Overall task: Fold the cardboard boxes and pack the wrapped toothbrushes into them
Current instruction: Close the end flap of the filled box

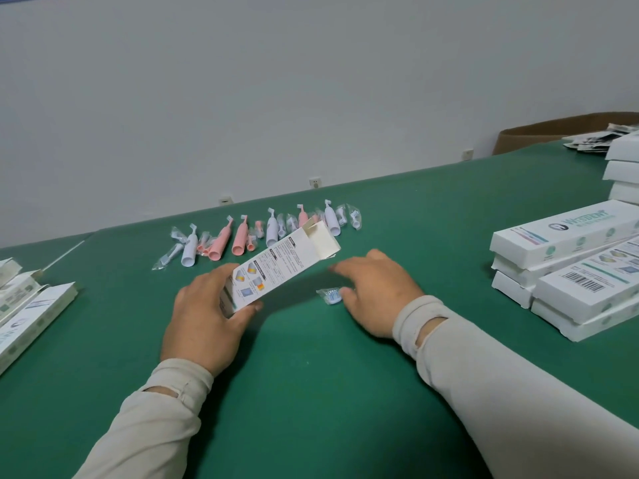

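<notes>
On the green worktop (311,392), the left hand (204,319) grips the near end of an open box (276,267), fingers curled round it, its far flap raised toward the wrapped toothbrushes (262,229). Right hand (377,292) hovers alongside, fingers loosely spread, thumb touching a wrapped brush head (331,294) lying flat. Packed boxes (567,271) sit stacked far right.

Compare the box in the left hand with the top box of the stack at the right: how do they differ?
The box in the left hand is lifted and tilted, its far end open with flaps up; the top box of the right stack lies flat and looks closed. The held box shows its back panel of text and pictures; the stacked one shows its logo face. The left hand grips the first; nothing touches the second. Both are long white printed cartons.
</notes>
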